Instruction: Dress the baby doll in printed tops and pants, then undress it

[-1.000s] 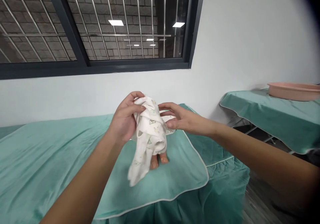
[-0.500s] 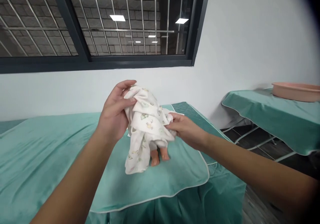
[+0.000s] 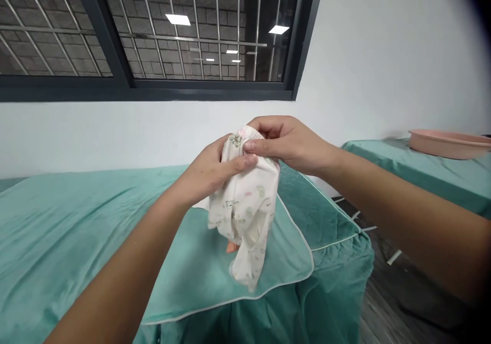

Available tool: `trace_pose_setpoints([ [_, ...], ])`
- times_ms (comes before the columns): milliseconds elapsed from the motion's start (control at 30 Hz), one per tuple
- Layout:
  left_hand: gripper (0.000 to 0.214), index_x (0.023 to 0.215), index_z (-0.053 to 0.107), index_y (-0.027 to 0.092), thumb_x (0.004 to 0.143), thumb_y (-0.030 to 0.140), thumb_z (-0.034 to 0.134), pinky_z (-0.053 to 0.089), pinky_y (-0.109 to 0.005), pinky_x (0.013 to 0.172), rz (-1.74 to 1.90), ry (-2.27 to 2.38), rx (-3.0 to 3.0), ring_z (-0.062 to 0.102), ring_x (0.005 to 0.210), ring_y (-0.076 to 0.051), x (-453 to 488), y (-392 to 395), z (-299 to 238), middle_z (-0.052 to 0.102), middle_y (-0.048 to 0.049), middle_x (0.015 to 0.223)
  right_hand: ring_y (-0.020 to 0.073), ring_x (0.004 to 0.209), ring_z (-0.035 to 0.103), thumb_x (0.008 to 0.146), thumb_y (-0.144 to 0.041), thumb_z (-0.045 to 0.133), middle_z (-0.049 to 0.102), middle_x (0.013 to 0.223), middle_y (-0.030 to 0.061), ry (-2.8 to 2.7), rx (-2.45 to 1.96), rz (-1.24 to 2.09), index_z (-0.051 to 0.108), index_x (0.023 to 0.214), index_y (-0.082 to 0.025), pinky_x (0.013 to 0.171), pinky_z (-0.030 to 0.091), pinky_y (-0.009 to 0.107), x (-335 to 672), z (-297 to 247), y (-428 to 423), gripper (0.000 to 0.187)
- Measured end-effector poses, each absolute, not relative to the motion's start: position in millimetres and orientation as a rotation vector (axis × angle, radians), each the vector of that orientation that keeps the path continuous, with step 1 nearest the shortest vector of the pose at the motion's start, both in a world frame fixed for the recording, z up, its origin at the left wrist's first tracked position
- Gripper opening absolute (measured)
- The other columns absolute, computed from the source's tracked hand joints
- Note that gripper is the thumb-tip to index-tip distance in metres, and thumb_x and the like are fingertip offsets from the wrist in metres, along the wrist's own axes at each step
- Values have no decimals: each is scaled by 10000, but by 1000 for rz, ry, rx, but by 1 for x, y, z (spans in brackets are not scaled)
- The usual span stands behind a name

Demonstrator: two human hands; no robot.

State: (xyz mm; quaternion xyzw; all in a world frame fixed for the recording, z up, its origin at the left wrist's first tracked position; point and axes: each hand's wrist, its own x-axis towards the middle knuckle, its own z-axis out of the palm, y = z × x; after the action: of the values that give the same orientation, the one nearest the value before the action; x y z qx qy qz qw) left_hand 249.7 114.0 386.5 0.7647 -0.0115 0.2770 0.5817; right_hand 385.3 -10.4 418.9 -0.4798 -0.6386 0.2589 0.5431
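A white baby garment printed with small animals and leaves hangs in folds between my two hands. My left hand grips its upper left edge, thumb pressed on the front. My right hand pinches the bunched top right beside it, the two thumbs nearly touching. One narrow part of the cloth droops lowest, with an opening on its front. Behind the garment lies a baby doll, mostly hidden; only a bit of its foot shows. Under the doll is a green pad with white piping.
A green-covered bed runs along the wall below a dark-framed window with metal bars. To the right stands a second green-covered table bearing a pink basin.
My right hand has moved up and left to the garment's top, next to my left hand. The garment has been turned and gathered, and now hides most of the doll's feet.
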Motion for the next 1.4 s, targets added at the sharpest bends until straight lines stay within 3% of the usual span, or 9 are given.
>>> trace_pose_setpoints([
  [100, 186, 822, 662, 173, 719, 292, 761, 383, -218, 487, 661, 83, 1702, 558, 564, -136, 246, 120, 380, 617, 2, 674, 101, 593, 548, 787, -413, 725, 609, 696, -23, -1517, -1278, 595, 655, 884, -168, 527, 400, 204, 400, 417, -23, 273],
  [200, 152, 744, 597, 192, 725, 252, 735, 326, -194, 445, 783, 129, 1491, 489, 496, -101, 242, 124, 370, 518, 44, 584, 114, 613, 553, 773, -441, 734, 627, 717, -11, -1617, -1459, 738, 675, 890, -169, 535, 406, 216, 411, 397, -33, 302],
  [400, 280, 989, 639, 195, 808, 405, 674, 484, -271, 656, 463, 135, 1473, 636, 746, -184, 242, 108, 350, 677, -31, 843, 147, 753, 583, 856, -480, 636, 635, 829, 18, -1442, -1306, 700, 657, 928, -169, 662, 467, 263, 398, 351, -26, 319],
  [533, 391, 1042, 687, 187, 704, 354, 790, 493, -316, 785, 296, 37, 1752, 646, 952, -263, 246, 102, 339, 712, -66, 973, 106, 648, 516, 842, -492, 656, 567, 729, -14, -1233, -1272, 537, 589, 795, -170, 584, 413, 226, 386, 345, -13, 333],
  [667, 336, 978, 706, 167, 748, 409, 745, 507, -341, 722, 405, 194, 1626, 660, 833, -256, 250, 111, 327, 707, -74, 866, 120, 685, 551, 857, -527, 622, 616, 791, 4, -1250, -1321, 575, 633, 853, -169, 604, 426, 233, 393, 344, -8, 358],
  [867, 411, 1082, 662, 137, 785, 418, 711, 530, -341, 638, 348, 158, 1202, 683, 737, -245, 256, 120, 313, 715, -115, 886, 171, 743, 616, 752, -468, 747, 684, 834, 22, -1467, -1380, 1086, 708, 901, -157, 657, 466, 269, 402, 318, -6, 347],
  [1100, 558, 1186, 657, 207, 662, 278, 834, 531, -351, 855, 128, 144, 1525, 653, 1055, -276, 250, 123, 306, 717, -90, 1082, 206, 821, 643, 854, -452, 598, 697, 876, 57, -854, -1034, 801, 674, 980, -156, 681, 503, 287, 404, 301, 13, 331],
  [1233, 469, 1136, 679, 181, 697, 286, 807, 549, -353, 826, 252, 179, 1420, 676, 1013, -281, 248, 130, 304, 721, -109, 1098, 227, 918, 658, 864, -452, 592, 711, 961, 80, -805, -958, 923, 653, 1096, -165, 778, 529, 323, 403, 299, 13, 374],
  [1400, 467, 1137, 660, 129, 729, 327, 775, 572, -364, 703, 423, 204, 1175, 718, 819, -291, 251, 135, 297, 742, -148, 977, 190, 707, 662, 757, -447, 758, 707, 832, 59, -1138, -1078, 1273, 677, 1005, -153, 720, 545, 340, 385, 282, 6, 393],
])
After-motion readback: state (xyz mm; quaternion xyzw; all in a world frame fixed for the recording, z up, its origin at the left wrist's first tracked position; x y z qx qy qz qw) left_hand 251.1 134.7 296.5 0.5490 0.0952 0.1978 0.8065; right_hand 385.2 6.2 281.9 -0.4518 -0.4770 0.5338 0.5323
